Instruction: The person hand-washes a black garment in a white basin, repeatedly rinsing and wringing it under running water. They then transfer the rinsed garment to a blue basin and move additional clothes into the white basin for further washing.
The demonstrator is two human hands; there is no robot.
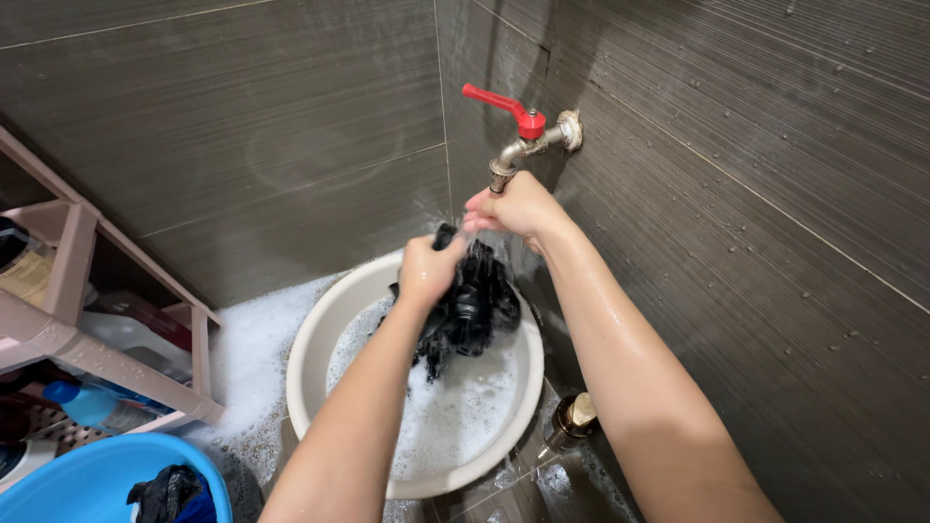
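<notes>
I see a wet black cloth point(470, 310), crumpled and glistening, hanging over a round cream plastic basin point(320, 339) full of white suds. My left hand point(428, 269) has its fingers closed on the cloth's top edge. My right hand point(518, 205), at one o'clock from the left, also pinches the cloth, right under the metal tap point(528, 145) with its red lever. Dark ribbed wall tiles point(291, 126) carry water drops. At eight o'clock sit a beige plastic rack point(68, 339) and a smooth blue tub point(87, 479).
</notes>
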